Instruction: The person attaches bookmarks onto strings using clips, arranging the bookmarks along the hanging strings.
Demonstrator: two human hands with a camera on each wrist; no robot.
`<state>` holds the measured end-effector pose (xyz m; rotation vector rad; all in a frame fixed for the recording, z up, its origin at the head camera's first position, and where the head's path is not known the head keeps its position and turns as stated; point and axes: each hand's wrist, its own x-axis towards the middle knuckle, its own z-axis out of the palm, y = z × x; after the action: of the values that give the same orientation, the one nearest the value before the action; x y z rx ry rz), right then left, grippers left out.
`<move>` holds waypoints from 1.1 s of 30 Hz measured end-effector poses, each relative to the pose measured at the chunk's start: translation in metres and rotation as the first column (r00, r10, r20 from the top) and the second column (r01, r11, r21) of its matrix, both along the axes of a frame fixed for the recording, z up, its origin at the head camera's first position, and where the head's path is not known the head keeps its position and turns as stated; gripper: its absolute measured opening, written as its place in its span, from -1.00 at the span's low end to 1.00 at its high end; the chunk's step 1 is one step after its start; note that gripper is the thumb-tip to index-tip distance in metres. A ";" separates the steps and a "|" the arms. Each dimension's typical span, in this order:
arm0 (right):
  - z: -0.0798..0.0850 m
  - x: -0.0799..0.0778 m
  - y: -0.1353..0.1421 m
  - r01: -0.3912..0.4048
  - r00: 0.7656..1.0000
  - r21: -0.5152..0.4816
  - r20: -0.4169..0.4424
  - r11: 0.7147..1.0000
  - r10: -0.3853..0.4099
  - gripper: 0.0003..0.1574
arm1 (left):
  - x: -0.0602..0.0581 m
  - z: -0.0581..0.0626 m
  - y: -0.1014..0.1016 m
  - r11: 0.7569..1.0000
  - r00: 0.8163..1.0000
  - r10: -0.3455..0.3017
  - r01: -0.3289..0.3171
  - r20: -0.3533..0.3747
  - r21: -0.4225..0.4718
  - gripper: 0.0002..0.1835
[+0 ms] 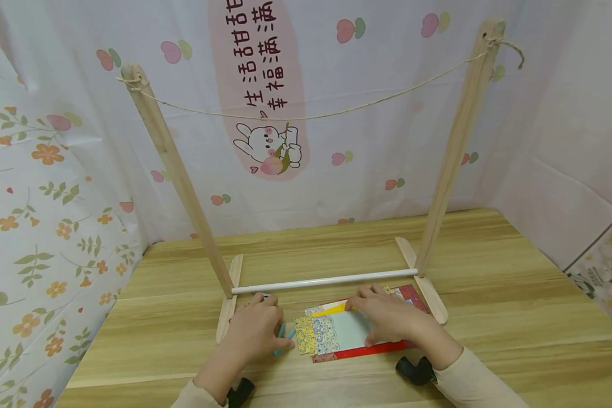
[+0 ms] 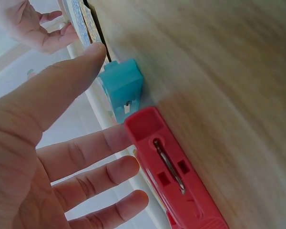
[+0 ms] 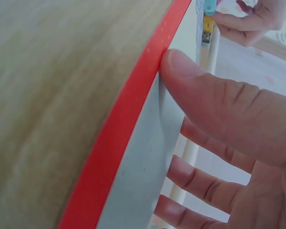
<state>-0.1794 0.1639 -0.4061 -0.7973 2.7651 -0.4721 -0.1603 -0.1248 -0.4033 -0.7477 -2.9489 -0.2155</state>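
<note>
My left hand (image 1: 257, 326) rests on the table left of a paper stack, fingers extended and spread around small plastic clothespins. In the left wrist view the thumb is beside a teal clothespin (image 2: 121, 86), and the forefinger's tip meets the edge of a red clothespin (image 2: 174, 167). My right hand (image 1: 387, 314) spans a pale blue-green card (image 1: 349, 328) with a lace-patterned end, its thumb on the near edge and fingers at the far edge. Under it lie a red card (image 1: 364, 352) and yellow patterned paper (image 1: 305, 335).
Behind the papers stands a wooden frame with a left post (image 1: 178, 170), a right post (image 1: 454, 147) and a white crossbar (image 1: 326, 280). A thin string (image 1: 311, 117) sags between the post tops. A printed curtain (image 1: 362, 170) hangs behind the table.
</note>
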 end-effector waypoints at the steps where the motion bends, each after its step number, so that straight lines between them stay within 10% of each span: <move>1: 0.000 0.000 0.000 0.000 1.000 0.002 0.000 1.000 0.000 -0.22 | 0.000 0.000 0.000 1.000 1.000 0.000 0.000 0.000 -0.001 -0.49; 33: 0.003 -0.003 0.003 -0.015 1.000 -0.073 -0.011 0.997 0.014 -0.48 | -0.004 0.001 0.011 0.998 0.996 0.000 -0.007 0.090 0.069 -0.68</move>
<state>-0.1829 0.1670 -0.4033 -0.8383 2.7639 -0.5713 -0.1642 -0.1142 -0.4023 -0.7425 -3.0089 -0.3592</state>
